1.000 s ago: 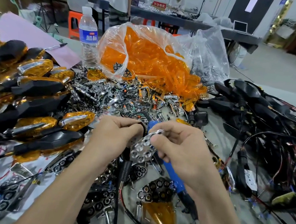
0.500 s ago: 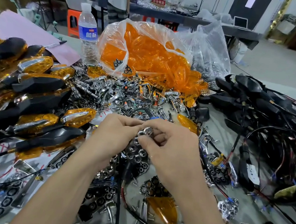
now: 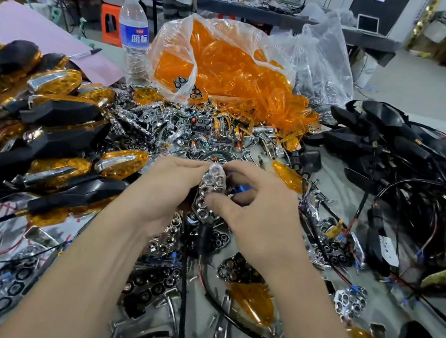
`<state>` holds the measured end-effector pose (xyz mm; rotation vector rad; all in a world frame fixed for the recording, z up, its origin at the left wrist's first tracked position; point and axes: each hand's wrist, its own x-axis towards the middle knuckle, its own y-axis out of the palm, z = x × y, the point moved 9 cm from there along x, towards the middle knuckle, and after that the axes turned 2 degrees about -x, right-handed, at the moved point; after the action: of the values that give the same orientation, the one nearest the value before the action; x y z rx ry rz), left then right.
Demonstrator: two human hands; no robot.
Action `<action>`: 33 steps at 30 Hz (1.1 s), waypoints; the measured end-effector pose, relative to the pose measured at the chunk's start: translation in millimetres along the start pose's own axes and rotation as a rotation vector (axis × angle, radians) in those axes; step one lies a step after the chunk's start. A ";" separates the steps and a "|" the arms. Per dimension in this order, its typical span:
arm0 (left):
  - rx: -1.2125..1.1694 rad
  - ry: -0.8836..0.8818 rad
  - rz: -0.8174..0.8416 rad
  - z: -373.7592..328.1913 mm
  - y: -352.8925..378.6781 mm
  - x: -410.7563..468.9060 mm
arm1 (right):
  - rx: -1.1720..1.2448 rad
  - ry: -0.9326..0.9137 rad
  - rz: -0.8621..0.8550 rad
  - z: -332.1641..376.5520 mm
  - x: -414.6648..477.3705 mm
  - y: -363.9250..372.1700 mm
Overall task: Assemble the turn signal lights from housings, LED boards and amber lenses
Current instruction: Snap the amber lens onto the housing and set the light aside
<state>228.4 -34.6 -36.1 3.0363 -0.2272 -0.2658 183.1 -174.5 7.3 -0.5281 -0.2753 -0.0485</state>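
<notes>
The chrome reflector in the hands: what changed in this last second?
The chrome reflector swung from slanting to pointing straight away from the person. The left hand and right hand keep pinching it, drawn closer together. The bag of amber lenses and water bottle stayed put.

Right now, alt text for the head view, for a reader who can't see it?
Both hands hold a chrome reflector over a table: the left hand grips its left side, the right hand pinches its right edge. Finished amber lights pile at left, a bag of amber lenses behind, black housings at right.
</notes>
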 end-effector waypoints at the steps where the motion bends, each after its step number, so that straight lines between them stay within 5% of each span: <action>1: -0.021 -0.013 0.009 1.4 0.6 0.2 | 0.005 -0.003 0.006 0.1 0.3 2.4; 12: -0.148 -0.010 0.153 1.0 14.2 -5.1 | 0.092 0.067 -0.132 -21.0 4.7 -8.6; 19: -0.215 0.040 0.027 -2.1 11.4 -1.3 | 0.137 0.109 -0.136 -31.0 5.8 -6.7; 26: -0.216 0.090 -0.016 -8.9 3.5 -0.7 | 0.204 0.214 0.098 -34.7 3.4 16.0; 33: -0.198 0.134 0.068 -12.8 14.8 -5.4 | 0.437 0.213 0.021 -31.9 4.8 11.9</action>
<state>223.4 -47.5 -21.2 2.8294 -0.2765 -0.0736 197.0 -180.2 -23.7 -0.0893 -0.0667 -0.0226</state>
